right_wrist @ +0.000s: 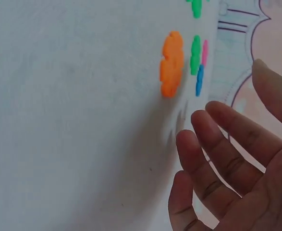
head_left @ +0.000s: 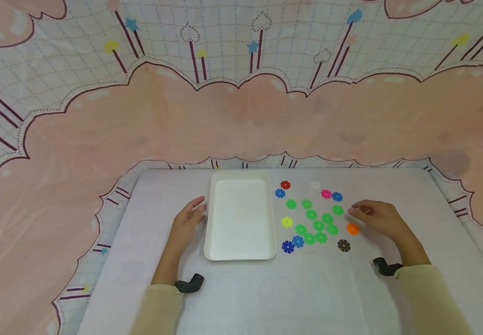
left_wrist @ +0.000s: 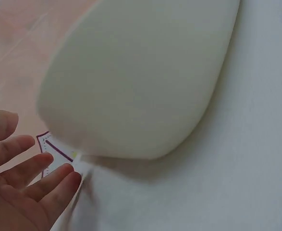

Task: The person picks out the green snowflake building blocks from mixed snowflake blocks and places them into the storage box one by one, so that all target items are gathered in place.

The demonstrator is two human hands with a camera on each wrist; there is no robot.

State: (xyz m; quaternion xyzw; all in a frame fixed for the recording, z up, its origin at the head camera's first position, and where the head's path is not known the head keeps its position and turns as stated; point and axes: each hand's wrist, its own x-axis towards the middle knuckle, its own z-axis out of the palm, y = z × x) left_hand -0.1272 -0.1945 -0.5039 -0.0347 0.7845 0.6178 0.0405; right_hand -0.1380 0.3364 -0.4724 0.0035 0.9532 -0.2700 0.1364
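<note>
- Across the far side and around the edges, a pink-and-white patterned cloth [head_left: 241,121] surrounds the white table [head_left: 250,302].
- Left of the table's middle lies a white tray [head_left: 240,218].
- Just left of the tray, the left hand [head_left: 184,224] is loosely open, fingers parted, holding nothing.
- Far right of the tray, the right hand [head_left: 377,218] has relaxed, slightly bent fingers, gripping nothing, near an orange disc [head_left: 352,229].
- Between tray and right hand, notched green discs [head_left: 318,225] cluster among other colours.
</note>
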